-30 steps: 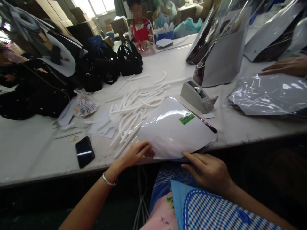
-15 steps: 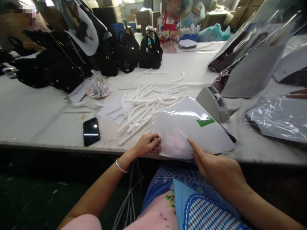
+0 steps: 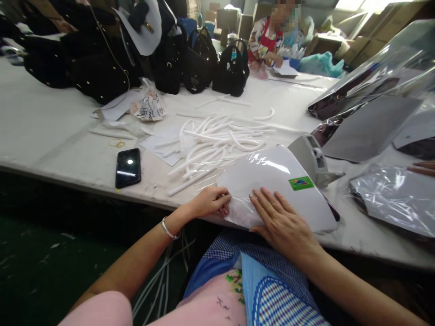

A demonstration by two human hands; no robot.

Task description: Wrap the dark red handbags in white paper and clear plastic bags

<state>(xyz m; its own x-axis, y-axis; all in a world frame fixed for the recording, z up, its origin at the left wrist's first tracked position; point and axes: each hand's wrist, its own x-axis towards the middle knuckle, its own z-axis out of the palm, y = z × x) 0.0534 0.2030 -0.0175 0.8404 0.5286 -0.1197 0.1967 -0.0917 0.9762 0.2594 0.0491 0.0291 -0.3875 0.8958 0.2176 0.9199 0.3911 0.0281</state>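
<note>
A clear plastic bag [image 3: 234, 174] with a white sheet and a dark-edged item inside lies at the table's front edge. It bears a green sticker [image 3: 301, 183]. My left hand [image 3: 212, 201] pinches the bag's near left corner. My right hand [image 3: 282, 219] lies flat on the bag, fingers stretched out. Behind the bag stands a grey tape dispenser [image 3: 311, 158]. To the left, white flexible tubes [image 3: 207, 140] are heaped on the table.
A black phone [image 3: 128, 168] lies near the front edge on the left. Black handbags [image 3: 231, 70] stand at the back left. More plastic-wrapped items [image 3: 394, 194] are on the right. Across the table a person [image 3: 267, 40] in a red apron handles a white sheet.
My right hand has moved from the bag's near edge onto its face and now lies flat. My left hand keeps its pinch. The camera view has shifted and tilted a little.
</note>
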